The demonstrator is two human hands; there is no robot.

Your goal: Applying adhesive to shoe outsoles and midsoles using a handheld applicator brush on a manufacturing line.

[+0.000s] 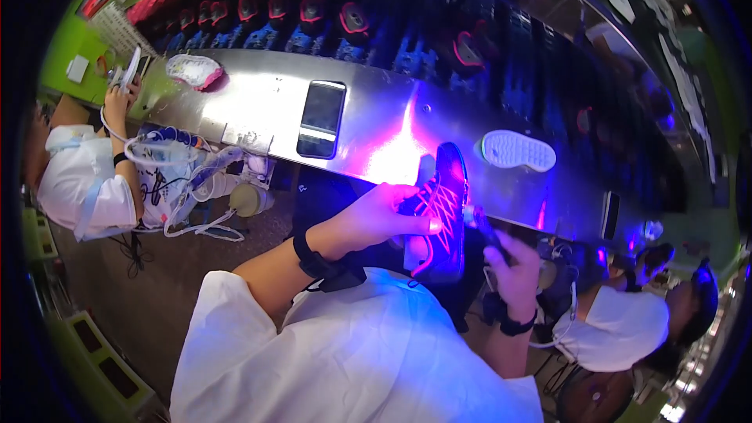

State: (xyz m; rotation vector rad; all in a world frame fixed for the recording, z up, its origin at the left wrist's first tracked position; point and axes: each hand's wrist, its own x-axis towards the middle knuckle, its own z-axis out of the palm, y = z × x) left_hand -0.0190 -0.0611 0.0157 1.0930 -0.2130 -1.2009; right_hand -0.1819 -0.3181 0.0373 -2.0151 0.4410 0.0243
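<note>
My left hand (372, 218) is closed around a dark shoe (452, 176) with bright pink laces, its toe pointing away from me. The thumb and fingers press on its left side, over the laces. On the shoe's other side, my right hand (517, 272) is closed round the dark handle of a small brush (486, 227). The brush's pale tip is at the shoe's right lower edge; whether it touches, I cannot tell. Purple-blue light falls on both hands and the shoe. A white sole (518, 150) lies on the metal bench beyond the brush, tread upward.
The metal bench (258, 94) carries a dark phone-like slab (322, 113) and a white-and-pink shoe part (193, 70). Behind it, a dark rack (376, 47) holds several pink-edged shoe parts (312, 8). Co-workers sit at left (90, 180) and right (615, 327). White hoses (205, 223) hang at left.
</note>
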